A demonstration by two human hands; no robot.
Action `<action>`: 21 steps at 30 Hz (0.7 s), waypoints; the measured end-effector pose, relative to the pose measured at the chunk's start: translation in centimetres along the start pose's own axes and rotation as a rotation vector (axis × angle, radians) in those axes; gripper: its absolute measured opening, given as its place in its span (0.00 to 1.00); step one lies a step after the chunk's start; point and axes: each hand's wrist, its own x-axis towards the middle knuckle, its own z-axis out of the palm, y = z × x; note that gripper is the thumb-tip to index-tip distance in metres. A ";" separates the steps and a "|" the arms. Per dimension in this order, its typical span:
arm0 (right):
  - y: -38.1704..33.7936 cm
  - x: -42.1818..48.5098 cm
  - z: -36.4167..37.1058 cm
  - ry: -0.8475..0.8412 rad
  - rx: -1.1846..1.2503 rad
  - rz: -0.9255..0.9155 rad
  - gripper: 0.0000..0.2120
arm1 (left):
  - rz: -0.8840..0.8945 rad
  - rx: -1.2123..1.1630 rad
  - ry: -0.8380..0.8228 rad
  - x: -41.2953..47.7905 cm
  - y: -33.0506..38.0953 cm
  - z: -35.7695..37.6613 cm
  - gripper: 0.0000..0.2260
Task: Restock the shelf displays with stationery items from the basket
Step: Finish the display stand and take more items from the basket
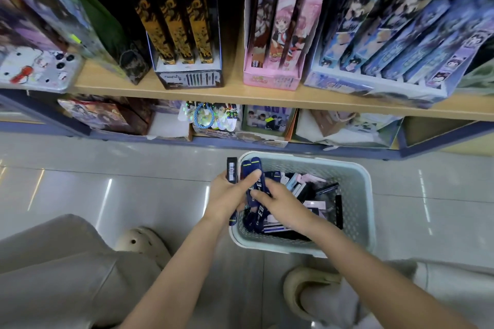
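While the left hand (227,196) curls round narrow dark-blue boxes (254,187) and a black box (232,169) above the basket's (358,195) left rim, the right hand (283,204) pinches the dark-blue boxes too.

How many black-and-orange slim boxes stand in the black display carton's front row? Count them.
3 black-and-orange slim boxes side by side: the left one, the middle one, the right one. Others may be hidden behind.

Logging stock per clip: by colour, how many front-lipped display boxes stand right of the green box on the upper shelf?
Black display box: 1
Pink display box: 1
Blue display box: 1
Total: 3
Pale green item at far right: unclear, not counted.
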 end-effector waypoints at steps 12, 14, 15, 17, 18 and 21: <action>-3.7 -5.5 -2.7 -0.038 0.140 -0.072 0.14 | 0.150 -0.082 -0.039 -4.8 3.9 -0.4 0.19; -4.5 -6.5 -3.5 -0.016 0.238 -0.099 0.17 | 0.187 -0.135 -0.042 -5.7 4.7 -0.6 0.18; -4.8 -6.9 -3.8 -0.003 0.295 -0.129 0.17 | 0.205 -0.156 -0.043 -6.1 5.1 -0.8 0.18; -6.1 -7.8 -4.3 0.021 0.429 -0.204 0.25 | 0.243 -0.174 -0.049 -6.7 5.8 -1.3 0.18; -6.8 -8.2 -4.5 0.024 0.463 -0.231 0.32 | 0.261 -0.171 -0.051 -7.0 6.2 -1.5 0.18; -9.8 -9.7 -4.7 0.066 0.360 -0.279 0.35 | 0.317 -0.140 -0.059 -8.1 7.9 -2.3 0.18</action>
